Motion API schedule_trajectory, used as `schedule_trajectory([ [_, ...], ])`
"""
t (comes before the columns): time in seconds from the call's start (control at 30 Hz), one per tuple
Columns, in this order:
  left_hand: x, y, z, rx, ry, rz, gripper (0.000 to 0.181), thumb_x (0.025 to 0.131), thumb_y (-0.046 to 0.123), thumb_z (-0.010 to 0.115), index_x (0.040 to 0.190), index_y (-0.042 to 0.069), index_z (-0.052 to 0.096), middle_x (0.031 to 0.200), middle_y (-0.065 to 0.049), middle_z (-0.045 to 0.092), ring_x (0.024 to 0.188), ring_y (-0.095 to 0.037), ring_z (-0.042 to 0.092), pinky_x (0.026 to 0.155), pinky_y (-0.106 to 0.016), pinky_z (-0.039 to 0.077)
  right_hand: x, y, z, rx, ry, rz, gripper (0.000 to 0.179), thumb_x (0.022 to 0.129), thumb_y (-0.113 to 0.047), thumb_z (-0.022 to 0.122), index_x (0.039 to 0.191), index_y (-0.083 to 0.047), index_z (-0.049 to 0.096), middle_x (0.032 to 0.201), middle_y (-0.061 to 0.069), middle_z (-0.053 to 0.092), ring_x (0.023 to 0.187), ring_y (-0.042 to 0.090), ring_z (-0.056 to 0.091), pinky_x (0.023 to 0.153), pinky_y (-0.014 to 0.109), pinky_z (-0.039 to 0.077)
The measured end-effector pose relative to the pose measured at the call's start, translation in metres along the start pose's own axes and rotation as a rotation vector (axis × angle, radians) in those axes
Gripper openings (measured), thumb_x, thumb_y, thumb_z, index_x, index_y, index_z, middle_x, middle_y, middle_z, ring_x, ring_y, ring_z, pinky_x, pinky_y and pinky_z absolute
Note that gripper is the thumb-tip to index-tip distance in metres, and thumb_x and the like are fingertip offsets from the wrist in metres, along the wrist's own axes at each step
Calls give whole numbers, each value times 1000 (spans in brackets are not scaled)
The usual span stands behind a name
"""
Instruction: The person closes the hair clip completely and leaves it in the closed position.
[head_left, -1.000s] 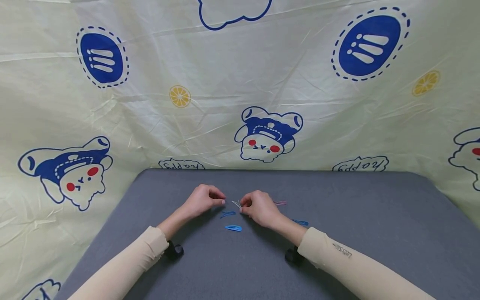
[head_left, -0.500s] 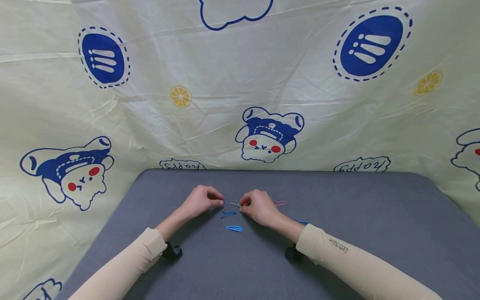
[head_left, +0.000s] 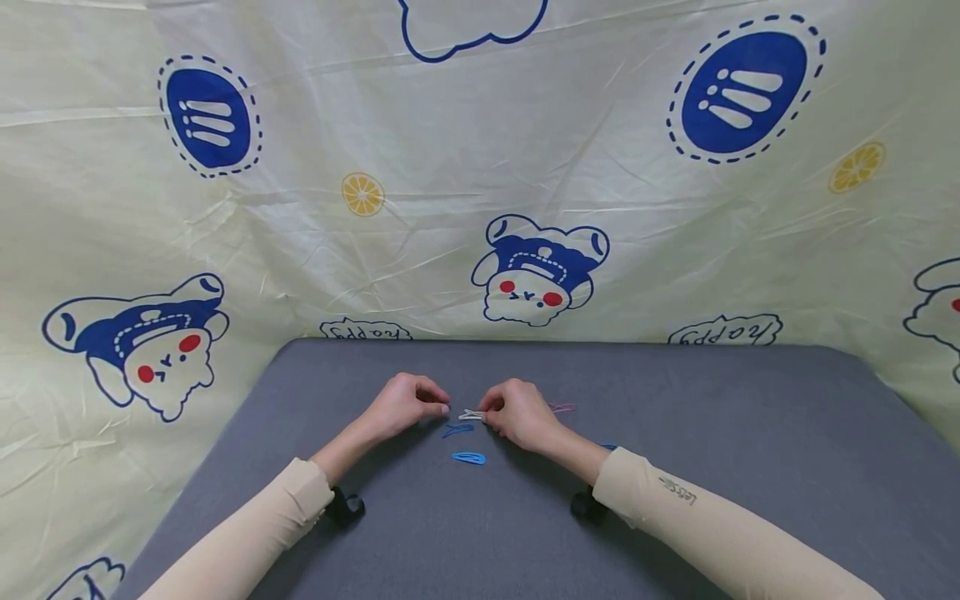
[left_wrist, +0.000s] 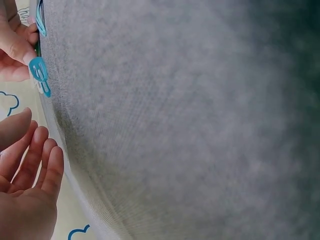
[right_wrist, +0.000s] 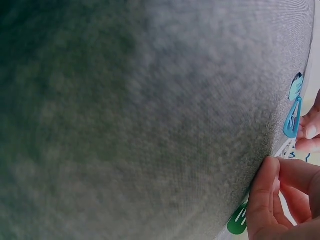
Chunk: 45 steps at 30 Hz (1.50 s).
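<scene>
On the grey tabletop point(head_left: 712, 475), reading from my left, the cream sleeve point(head_left: 247, 525) of one arm comes in, with a black device point(head_left: 345, 508) at the wrist. My left hand point(head_left: 401, 404) hangs loosely curved and holds nothing; the left wrist view shows its thumb apart from the fingers. Just beyond its fingertips lies a blue clip point(head_left: 457, 430) with its parts spread, and nearer me a bright blue clip point(head_left: 468, 458) lying flat. Above these two, between my hands, is the white clip point(head_left: 470, 415), its forked end pointing toward my left hand and its other end pinched by the thumb and finger of my right hand point(head_left: 517, 414). My hands stay clear of each other. Past the right knuckles a pink clip point(head_left: 563, 407) shows partly, and beside that wrist a darker blue clip point(head_left: 609, 447) peeks out, mostly hidden by my arm.
</scene>
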<state>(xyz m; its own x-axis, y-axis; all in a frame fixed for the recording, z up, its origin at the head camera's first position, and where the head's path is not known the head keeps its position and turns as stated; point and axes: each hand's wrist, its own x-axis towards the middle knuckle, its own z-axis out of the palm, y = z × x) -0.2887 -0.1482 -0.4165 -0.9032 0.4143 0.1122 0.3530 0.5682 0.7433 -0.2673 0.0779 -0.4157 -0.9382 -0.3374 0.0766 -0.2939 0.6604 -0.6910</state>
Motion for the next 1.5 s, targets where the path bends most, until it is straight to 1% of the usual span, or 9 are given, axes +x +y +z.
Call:
schedule_trajectory([
  [0.2,-2,3,-2,-9,0,-1,14,86,10,76,99,4,76,91,-1,70,76,-16,59,62,-31,49,-3,-1,-3,-1,20,24,7,89,-4,72,88,-10,74,74,-2,60,62,15,54,58,30,47],
  [0.33,-3,3,-2,-2,10,12,14,85,10,76,98,5,77,92,0,70,80,-15,60,65,-31,50,-5,-2,-5,-2,38,26,7,88,-5,72,87,-11,75,73,-3,60,64,16,53,59,30,44],
  [0.47,-4,2,0,-7,29,34,13,85,10,77,97,5,77,91,1,70,83,-13,61,69,-30,50,-8,-4,-9,24,56,29,8,89,-5,71,88,-12,75,73,-2,60,64,16,53,59,31,45],
  [0.7,-10,9,4,-44,52,53,16,85,9,77,99,4,76,91,2,70,83,-14,62,73,-31,52,-17,-10,-15,70,96,42,6,89,-8,72,89,-13,75,74,-3,62,63,16,55,59,31,47],
  [0.87,-15,14,6,-72,63,57,16,86,9,76,100,2,75,91,1,69,83,-14,62,75,-32,52,-25,-14,-17,81,134,25,5,90,-10,72,91,-14,75,77,-4,63,63,15,55,57,32,47],
  [0.97,-18,17,6,-91,64,54,17,86,10,76,101,2,75,91,2,69,84,-14,62,76,-32,52,-31,-16,-20,81,157,10,6,90,-9,72,92,-15,75,79,-5,63,66,15,54,58,32,47],
  [1.1,-22,21,6,-110,68,68,18,87,12,76,102,3,75,93,1,70,84,-15,63,75,-32,52,-38,-17,-23,90,181,-1,7,90,-9,72,92,-15,74,81,-6,64,69,15,54,61,32,48],
  [1.3,-28,29,9,-140,75,83,19,86,13,77,102,3,75,94,1,70,86,-15,64,75,-28,52,-50,-19,-29,111,214,-6,8,90,-8,72,93,-15,74,83,-5,64,73,16,55,65,32,49],
  [1.5,-33,37,13,-183,90,90,19,86,10,77,104,3,74,96,-2,70,87,-20,64,74,-29,53,-61,-19,-33,116,241,-31,8,90,-8,72,95,-14,74,85,-5,64,75,15,56,67,31,50],
])
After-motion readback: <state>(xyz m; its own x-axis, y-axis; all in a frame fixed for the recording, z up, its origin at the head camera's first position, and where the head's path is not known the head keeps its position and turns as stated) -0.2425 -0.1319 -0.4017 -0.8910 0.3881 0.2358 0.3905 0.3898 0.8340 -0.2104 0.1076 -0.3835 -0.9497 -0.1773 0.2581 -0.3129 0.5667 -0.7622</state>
